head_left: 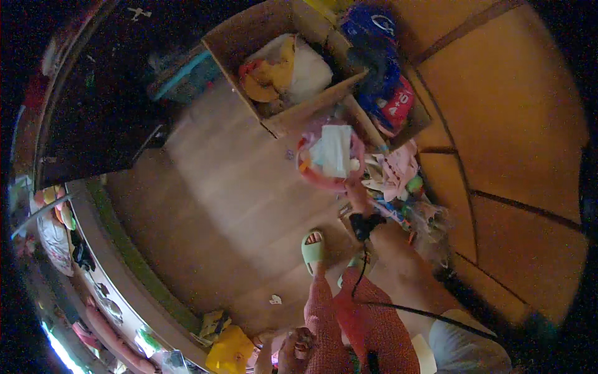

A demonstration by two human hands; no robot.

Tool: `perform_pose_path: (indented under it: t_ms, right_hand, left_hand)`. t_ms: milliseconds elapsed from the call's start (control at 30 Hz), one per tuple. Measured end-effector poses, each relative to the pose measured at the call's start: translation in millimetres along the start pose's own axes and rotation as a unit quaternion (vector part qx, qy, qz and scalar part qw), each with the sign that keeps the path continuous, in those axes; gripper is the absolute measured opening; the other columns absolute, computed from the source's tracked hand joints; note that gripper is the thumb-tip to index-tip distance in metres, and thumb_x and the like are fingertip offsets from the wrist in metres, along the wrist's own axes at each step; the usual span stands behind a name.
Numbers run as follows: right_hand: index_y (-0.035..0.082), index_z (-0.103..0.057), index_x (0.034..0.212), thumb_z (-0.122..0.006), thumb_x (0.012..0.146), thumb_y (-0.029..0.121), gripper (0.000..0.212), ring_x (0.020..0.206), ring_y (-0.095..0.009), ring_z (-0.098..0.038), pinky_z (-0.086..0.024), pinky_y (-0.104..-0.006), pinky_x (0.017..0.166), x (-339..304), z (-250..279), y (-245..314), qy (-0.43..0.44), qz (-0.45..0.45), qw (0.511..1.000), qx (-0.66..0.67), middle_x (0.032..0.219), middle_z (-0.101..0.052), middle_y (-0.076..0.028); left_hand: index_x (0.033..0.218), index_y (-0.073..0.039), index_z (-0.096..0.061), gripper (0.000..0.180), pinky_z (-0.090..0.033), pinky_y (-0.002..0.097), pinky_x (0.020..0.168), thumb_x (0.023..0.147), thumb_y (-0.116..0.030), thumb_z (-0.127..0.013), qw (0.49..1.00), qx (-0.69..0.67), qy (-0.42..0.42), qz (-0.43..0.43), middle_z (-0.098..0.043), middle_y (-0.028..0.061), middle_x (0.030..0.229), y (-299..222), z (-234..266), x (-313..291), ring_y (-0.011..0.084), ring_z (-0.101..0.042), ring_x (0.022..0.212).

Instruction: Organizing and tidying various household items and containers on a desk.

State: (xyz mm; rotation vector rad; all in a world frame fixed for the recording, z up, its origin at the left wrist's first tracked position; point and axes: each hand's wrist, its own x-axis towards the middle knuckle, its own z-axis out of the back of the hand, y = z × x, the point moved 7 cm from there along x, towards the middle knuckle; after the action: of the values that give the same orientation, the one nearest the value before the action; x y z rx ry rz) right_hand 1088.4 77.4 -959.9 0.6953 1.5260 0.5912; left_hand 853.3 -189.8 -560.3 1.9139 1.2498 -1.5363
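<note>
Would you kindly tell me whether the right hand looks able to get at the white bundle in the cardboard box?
Probably not as things stand: the right hand seems occupied holding the pink tub, although the open cardboard box leaves the white bundle partly exposed.

1 R hand [357,196] + 1 pink tub [324,182], ctr; 1 L hand [294,346], btm ctr. 2 green slippers [313,251], lower ctr; 2 cardboard boxes [311,108], upper ctr. 1 yellow bag [230,350], btm L.

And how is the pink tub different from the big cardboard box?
Shape: the pink tub looks round, but the cardboard box has straight sides and corners.
Colour: the pink tub is pink; the cardboard box is brown.
Size: the pink tub looks smaller than the cardboard box.
Both are open on top, with things inside.
</note>
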Motion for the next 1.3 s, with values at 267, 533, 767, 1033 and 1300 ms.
perform_pose_path:
  t_ms: [267,533,767,1033,1300]
  right_hand:
    - [0.003,-0.056,0.104,-0.057,0.089,0.028,0.030,0.066,-0.028,-0.062,-0.050,-0.0396,0.058,-134.5,-59.6,-86.7,0.049,0.032,0.978,-0.198,0.077,-0.064,-0.013]
    - [-0.001,-0.054,0.107,-0.055,0.089,0.026,0.032,0.070,-0.032,-0.064,-0.052,-0.0432,0.061,-206.4,-169.4,-118.5,0.086,0.058,0.942,-0.318,0.079,-0.065,-0.017]
    - [-0.001,-0.053,0.104,-0.058,0.088,0.027,0.032,0.077,-0.034,-0.066,-0.053,-0.0446,0.067,-229.1,-190.8,-153.4,0.235,0.111,0.898,-0.354,0.083,-0.066,-0.020]
    - [0.003,-0.056,0.102,-0.053,0.091,0.023,0.023,0.088,-0.037,-0.062,-0.048,-0.0462,0.075,-199.3,-23.8,-221.5,0.162,0.189,0.885,-0.393,0.096,-0.061,-0.022]
    - [0.003,-0.060,0.112,-0.054,0.089,0.018,0.029,0.092,-0.037,-0.061,-0.049,-0.0432,0.078,-192.1,150.7,-233.8,-0.005,-0.124,0.936,-0.330,0.105,-0.063,-0.021]
  left_hand:
    - [0.097,-0.005,-0.062,0.030,-0.045,0.0312,0.080,0.102,-0.030,-0.047,0.991,0.105,-0.080,0.034,-0.059,0.0034,0.091,13.3,7.5,-11.9,0.0115,-0.053,0.084]
    - [0.081,-0.008,-0.055,0.030,-0.040,0.0293,0.069,0.102,-0.028,-0.047,0.978,-0.046,-0.190,0.067,-0.047,0.0005,0.069,42.7,21.9,-6.8,0.0117,-0.043,0.065]
    - [0.073,-0.011,-0.047,0.033,-0.037,0.0297,0.064,0.102,-0.027,-0.044,0.982,0.037,-0.180,0.052,-0.041,0.0010,0.063,55.5,30.0,9.5,0.0129,-0.036,0.057]
    - [0.112,-0.010,-0.056,0.028,-0.051,0.0283,0.074,0.098,-0.033,-0.050,0.985,-0.042,-0.144,0.086,-0.060,0.0014,0.094,108.5,85.0,28.9,0.0171,-0.058,0.087]
    - [0.110,-0.010,-0.057,0.028,-0.054,0.0363,0.076,0.096,-0.035,-0.050,0.983,-0.011,-0.094,0.159,-0.061,0.0016,0.092,134.3,101.6,47.5,0.0207,-0.059,0.088]
